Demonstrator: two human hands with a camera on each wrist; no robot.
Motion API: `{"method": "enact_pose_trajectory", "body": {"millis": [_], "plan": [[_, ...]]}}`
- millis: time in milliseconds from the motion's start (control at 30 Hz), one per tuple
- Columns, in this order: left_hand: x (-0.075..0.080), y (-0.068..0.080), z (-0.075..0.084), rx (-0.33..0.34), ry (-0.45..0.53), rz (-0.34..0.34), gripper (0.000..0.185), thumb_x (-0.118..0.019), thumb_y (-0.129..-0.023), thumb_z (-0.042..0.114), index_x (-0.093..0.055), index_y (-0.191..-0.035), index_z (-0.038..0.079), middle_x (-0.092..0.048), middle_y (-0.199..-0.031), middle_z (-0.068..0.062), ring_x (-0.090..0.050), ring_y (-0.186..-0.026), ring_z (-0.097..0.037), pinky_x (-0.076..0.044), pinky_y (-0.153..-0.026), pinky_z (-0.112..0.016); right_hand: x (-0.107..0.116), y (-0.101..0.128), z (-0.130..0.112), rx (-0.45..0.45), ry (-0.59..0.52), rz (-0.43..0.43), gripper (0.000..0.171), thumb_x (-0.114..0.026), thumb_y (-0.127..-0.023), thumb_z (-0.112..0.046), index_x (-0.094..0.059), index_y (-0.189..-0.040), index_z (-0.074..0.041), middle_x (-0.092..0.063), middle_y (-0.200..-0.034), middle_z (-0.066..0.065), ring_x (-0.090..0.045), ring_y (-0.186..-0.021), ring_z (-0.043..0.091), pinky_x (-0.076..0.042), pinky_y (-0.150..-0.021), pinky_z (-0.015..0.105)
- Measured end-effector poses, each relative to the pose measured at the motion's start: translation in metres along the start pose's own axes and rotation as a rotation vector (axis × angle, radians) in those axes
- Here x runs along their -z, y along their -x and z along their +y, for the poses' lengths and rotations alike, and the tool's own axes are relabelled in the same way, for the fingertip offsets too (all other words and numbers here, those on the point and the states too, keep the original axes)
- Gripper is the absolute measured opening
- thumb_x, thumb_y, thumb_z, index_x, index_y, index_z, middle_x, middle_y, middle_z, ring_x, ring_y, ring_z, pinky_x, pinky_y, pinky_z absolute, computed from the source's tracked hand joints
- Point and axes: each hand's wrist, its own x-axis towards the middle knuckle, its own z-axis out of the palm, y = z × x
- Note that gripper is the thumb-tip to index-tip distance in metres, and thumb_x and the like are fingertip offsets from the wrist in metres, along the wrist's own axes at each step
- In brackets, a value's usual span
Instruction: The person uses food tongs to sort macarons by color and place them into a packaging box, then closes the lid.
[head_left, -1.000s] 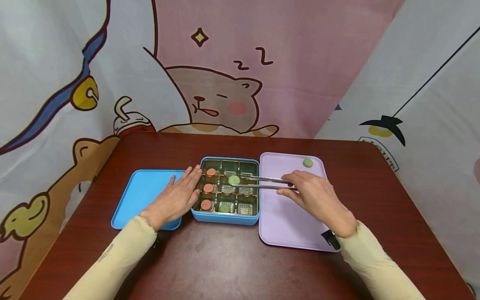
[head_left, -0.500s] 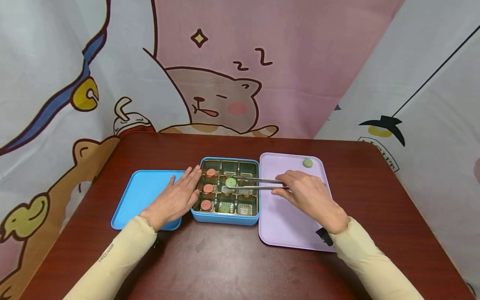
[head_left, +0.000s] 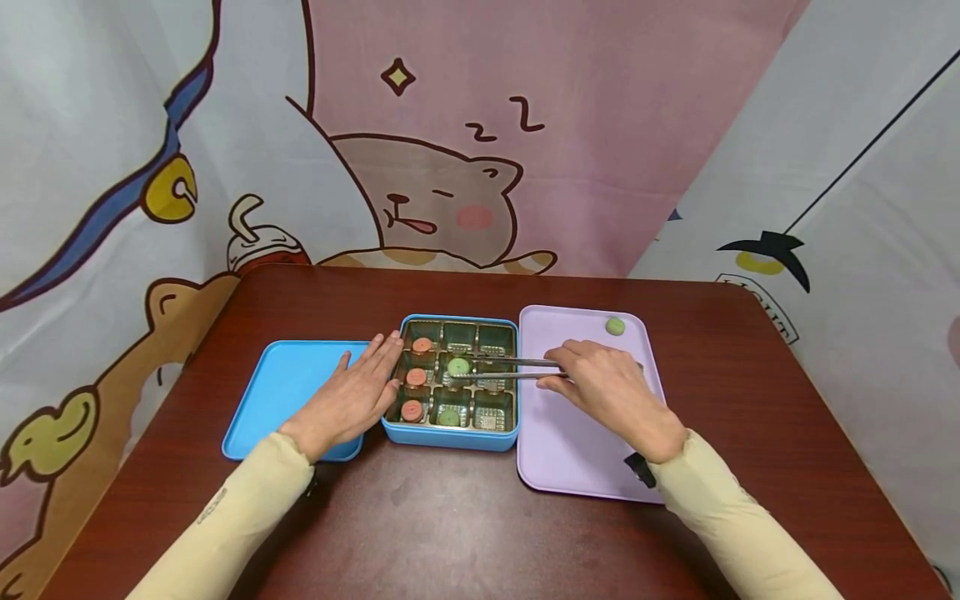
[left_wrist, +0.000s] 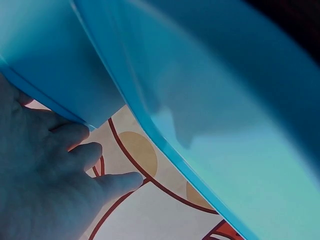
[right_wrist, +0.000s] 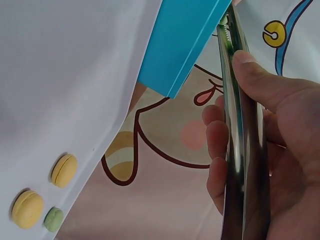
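My left hand (head_left: pixel 347 402) lies flat, fingers straight, against the blue box (head_left: pixel 450 437). My right hand (head_left: pixel 611 396) grips the metal tongs (head_left: pixel 504 368), which pinch a green macaron (head_left: pixel 458 366) over the box's middle compartment. Farther back, another green macaron (head_left: pixel 616 326) sits on the lilac tray (head_left: pixel 570 450).

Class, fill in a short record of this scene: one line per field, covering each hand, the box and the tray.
Left hand: fingers straight, resting on the blue box's left edge
Right hand: grips metal tongs
Tongs: pinch a green sweet over the middle compartment
Blue box: nine compartments; three orange sweets in left column, one green at front middle
Lilac tray: one green sweet at far corner
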Motion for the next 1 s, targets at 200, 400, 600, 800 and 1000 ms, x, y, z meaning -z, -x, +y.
{"method": "enact_pose_trajectory", "body": {"millis": [200,400,600,800,1000], "plan": [[0.001,0.000,0.000,0.004,0.004,-0.005,0.064,-0.038,-0.112,0.032,-0.018,-0.165,0.003,-0.013,-0.172,-0.011,-0.011,-0.159,-0.032,-0.018,-0.119,-0.070,0.001,-0.002,-0.003,0.011,0.017,-0.007,0.032,-0.086,-0.085,-0.039,-0.077,-0.101,-0.013,-0.066,-0.080,-0.005,-0.062,-0.070,0.015,-0.053,-0.053,0.039],[0.001,0.000,0.000,0.002,0.002,-0.003,0.063,-0.037,-0.113,0.033,-0.018,-0.165,0.003,-0.014,-0.172,-0.011,-0.010,-0.159,-0.032,-0.019,-0.118,-0.070,0.002,-0.003,-0.004,0.008,0.024,-0.011,0.033,-0.086,-0.084,-0.039,-0.077,-0.101,-0.013,-0.065,-0.080,-0.005,-0.060,-0.067,0.016,-0.052,-0.052,0.039],[0.001,0.000,0.001,0.002,0.003,-0.007,0.063,-0.037,-0.113,0.033,-0.018,-0.165,0.003,-0.013,-0.172,-0.011,-0.010,-0.159,-0.032,-0.018,-0.119,-0.070,0.003,-0.001,-0.004,0.006,0.027,-0.001,0.033,-0.088,-0.083,-0.038,-0.078,-0.101,-0.012,-0.063,-0.078,-0.004,-0.060,-0.066,0.015,-0.050,-0.049,0.039],[0.001,0.000,0.001,0.008,0.008,-0.015,0.064,-0.036,-0.113,0.033,-0.017,-0.165,0.003,-0.012,-0.172,-0.011,-0.010,-0.159,-0.032,-0.017,-0.119,-0.070,0.005,0.004,-0.002,-0.007,0.032,0.010,0.035,-0.088,-0.082,-0.037,-0.078,-0.102,-0.010,-0.064,-0.079,-0.002,-0.061,-0.067,0.015,-0.051,-0.051,0.039],[0.002,0.000,0.001,0.009,0.004,-0.016,0.064,-0.037,-0.113,0.033,-0.017,-0.165,0.003,-0.013,-0.172,-0.012,-0.011,-0.159,-0.033,-0.018,-0.118,-0.070,0.007,0.008,0.000,0.006,0.040,0.022,0.034,-0.088,-0.083,-0.037,-0.078,-0.101,-0.011,-0.065,-0.078,-0.002,-0.061,-0.067,0.015,-0.051,-0.052,0.038]]}}
